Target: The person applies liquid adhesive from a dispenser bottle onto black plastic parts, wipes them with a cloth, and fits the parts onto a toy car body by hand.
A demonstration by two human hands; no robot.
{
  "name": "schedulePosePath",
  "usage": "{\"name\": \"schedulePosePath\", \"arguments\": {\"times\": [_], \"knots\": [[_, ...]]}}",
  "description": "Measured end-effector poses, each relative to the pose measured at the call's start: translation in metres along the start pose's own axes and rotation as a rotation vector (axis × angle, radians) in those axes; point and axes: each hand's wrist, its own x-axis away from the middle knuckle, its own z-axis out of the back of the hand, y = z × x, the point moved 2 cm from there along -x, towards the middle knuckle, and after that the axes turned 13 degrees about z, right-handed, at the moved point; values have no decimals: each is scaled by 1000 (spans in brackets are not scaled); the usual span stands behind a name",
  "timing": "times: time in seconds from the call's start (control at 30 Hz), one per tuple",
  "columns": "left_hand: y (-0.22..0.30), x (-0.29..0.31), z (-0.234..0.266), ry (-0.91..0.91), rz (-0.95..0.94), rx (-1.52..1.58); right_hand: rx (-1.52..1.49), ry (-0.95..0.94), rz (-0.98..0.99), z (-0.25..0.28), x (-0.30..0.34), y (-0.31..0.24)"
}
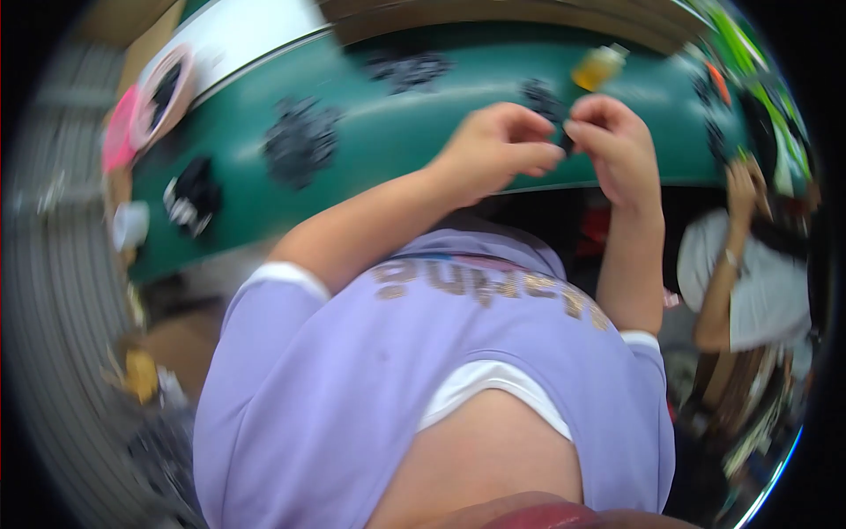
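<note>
Two bare hands raised together over a green surface, seen from above through a blurred fisheye view. Left hand and right hand nearly touching, thumbs and forefingers pinched narrow around a small dark piece caught in the gap between them. Only a sliver of that piece visible, so shape and long axis impossible to tell; equally near to both hands, sitting right at the fingertips. Whether each hand truly grips it or one merely steadies it, hard to judge through the motion blur.

Just beyond the fingers, another dark cluster lying on the surface. Farther beyond and slightly to the right of the right hand, a small yellow bottle. Well off to the left of the left hand, several more dark, fuzzy-edged clumps scattered across the green, and past those, near the surface's rim, a pink ring-shaped object.

Below the hands, a lavender shirt filling the lower frame and hiding whatever lies beneath the forearms. To the far right of the right hand, another person in a white top, arm lifted, partly cut off by the dark lens rim.
</note>
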Motion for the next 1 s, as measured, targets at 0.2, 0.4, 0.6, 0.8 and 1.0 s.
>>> {"name": "schedulePosePath", "arguments": {"times": [0.2, 0.4, 0.6, 0.8, 1.0], "knots": [[-4, 67, 57, 109, -31, 256, 39, -225, -98, -105, -9, 16], [-35, 175, 130, 501, -126, 354, 209, -509, -73, -216, -32, 23], [-45, 263, 184, 851, -352, 402, 606, -886, 276, -359, -62, 63], [-21, 296, 222, 1018, -578, 376, 1009, -875, 506, -438, -75, 103], [-30, 301, 247, 1084, -511, 371, 536, -883, 171, -426, -64, 90]]}}
